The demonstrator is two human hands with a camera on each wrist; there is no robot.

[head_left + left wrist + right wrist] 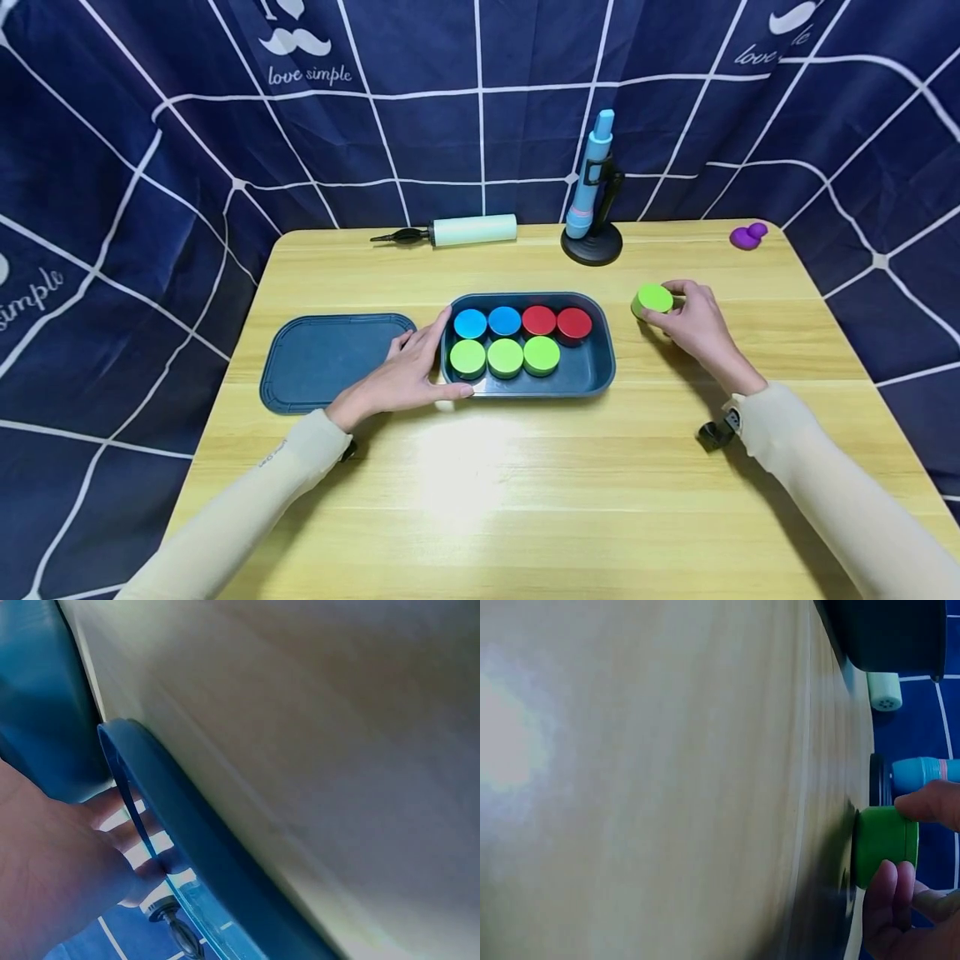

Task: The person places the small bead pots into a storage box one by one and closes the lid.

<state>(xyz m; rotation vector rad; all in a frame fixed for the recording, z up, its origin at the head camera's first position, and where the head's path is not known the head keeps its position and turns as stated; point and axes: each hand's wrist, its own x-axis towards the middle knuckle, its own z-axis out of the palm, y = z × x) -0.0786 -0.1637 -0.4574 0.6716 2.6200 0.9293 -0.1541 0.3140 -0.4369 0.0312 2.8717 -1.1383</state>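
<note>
In the head view, my left hand spans the left end of a dark blue box. Its thumb lies along the front wall and its forefinger reaches the back left corner. Inside stand round containers: two blue, two red and three green. Right of the box, my right hand pinches another green round container between thumb and fingers. The right wrist view shows this green container close to the tabletop; contact cannot be told.
A flat dark blue lid lies left of the box, partly under my left hand. Behind stand a light blue tube on a black stand and a lying white hand pump. A purple knobbed object sits at the back right.
</note>
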